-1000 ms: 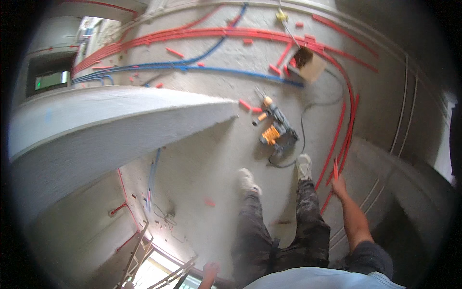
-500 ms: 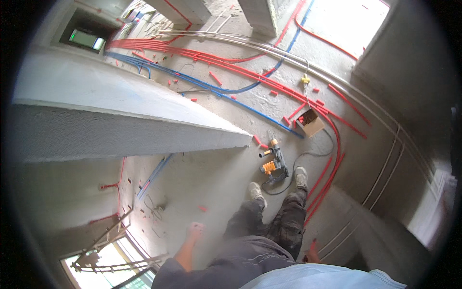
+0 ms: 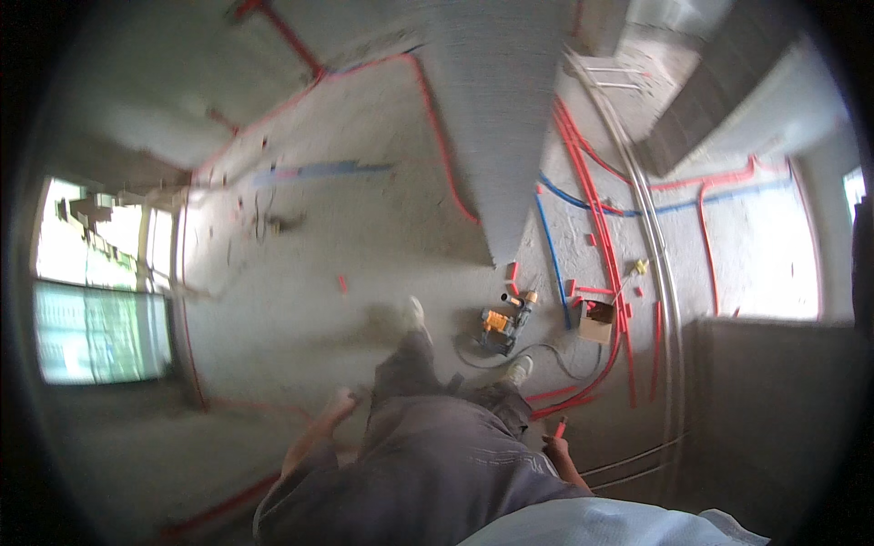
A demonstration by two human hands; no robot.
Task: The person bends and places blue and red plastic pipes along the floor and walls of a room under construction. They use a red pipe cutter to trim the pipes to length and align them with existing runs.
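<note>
My left hand [image 3: 340, 403] hangs beside my left thigh, over the bare floor. Motion smears its fingers, and nothing can be made out in it. Low by my right hip, my right hand [image 3: 554, 445] is closed around a short, slim red stick-like piece [image 3: 560, 428] that points up out of the fist. Whether it is a pipe offcut or a marker, I cannot tell. An orange and black rotary hammer drill [image 3: 498, 323] with a side handle lies on the floor ahead of my feet, touched by neither hand. Its dark cable [image 3: 555, 350] loops off to the right.
A wall end [image 3: 503, 246] juts toward me just beyond the drill. On the right stands an open cardboard box [image 3: 596, 328] amid red conduits [image 3: 596, 214], a blue conduit [image 3: 553, 259] and pale pipes [image 3: 648, 214] along the floor. A red offcut [image 3: 342, 284] lies left.
My view has swung left, bringing the window and left floor further in. My left foot has stepped forward and left, away from the drill. The right hand with the red piece shows more fully.
</note>
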